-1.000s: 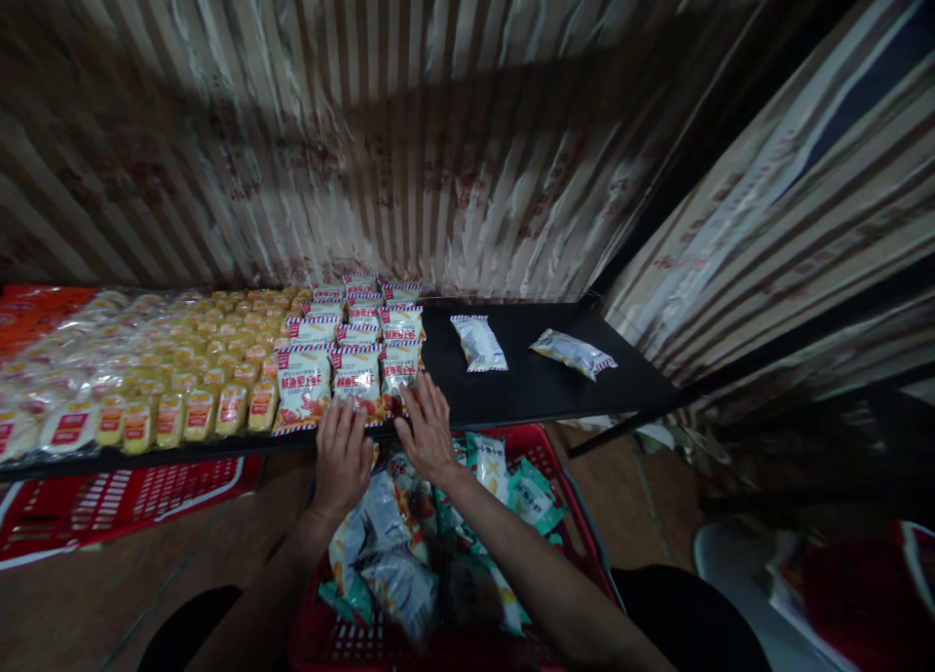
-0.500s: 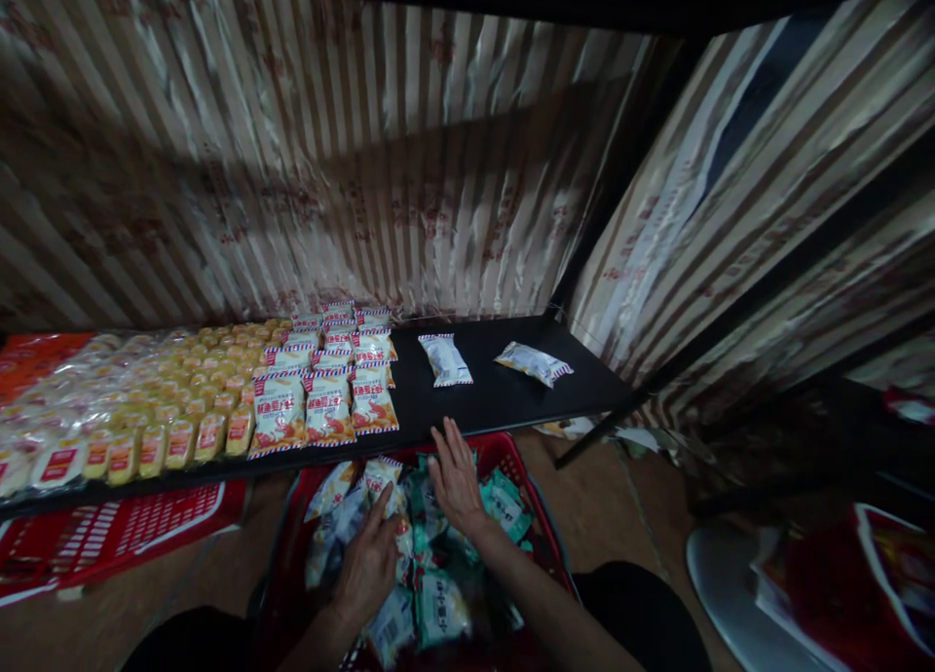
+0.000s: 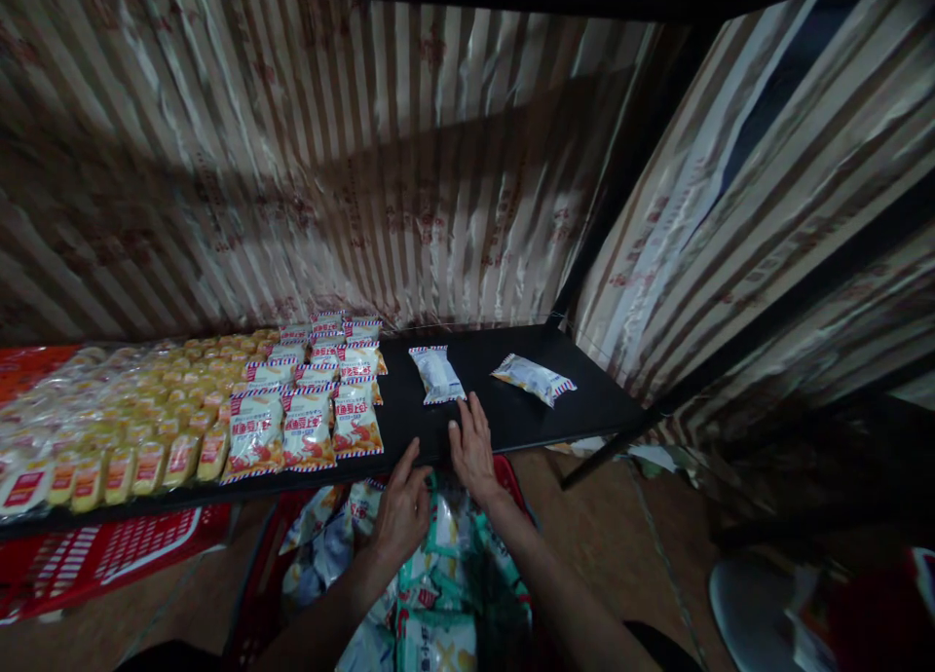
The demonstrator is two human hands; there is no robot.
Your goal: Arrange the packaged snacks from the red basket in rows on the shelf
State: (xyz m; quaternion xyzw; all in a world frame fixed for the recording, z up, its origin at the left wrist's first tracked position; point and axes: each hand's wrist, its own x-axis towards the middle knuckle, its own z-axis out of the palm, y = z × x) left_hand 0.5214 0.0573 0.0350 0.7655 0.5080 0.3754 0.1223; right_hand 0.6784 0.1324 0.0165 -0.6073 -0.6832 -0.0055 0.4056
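Observation:
My right hand (image 3: 473,450) reaches over the front edge of the black shelf (image 3: 409,438), fingers stretched out, just short of a white snack bag (image 3: 436,374) lying on it. Whether the fingertips touch that bag I cannot tell. Lower and to the left, my left hand (image 3: 403,508) hovers at the shelf edge, index finger pointing forward, nothing visible in it. Below both hands, a red basket (image 3: 244,584) holds teal snack bags (image 3: 438,638) and white-blue ones (image 3: 332,550). A second white bag (image 3: 535,377) lies tilted farther right on the shelf.
Rows of snack bags with striped edges (image 3: 309,427) stand at the shelf's left, beside small yellow packaged cakes (image 3: 150,467). Another red basket (image 3: 146,555) is under the shelf. A striped sheet (image 3: 409,166) hangs behind. A dark post (image 3: 603,448) is at the right.
Both hands have moved up from over the basket to the shelf's front edge, the right hand farther toward the nearer white bag. The view has shifted slightly.

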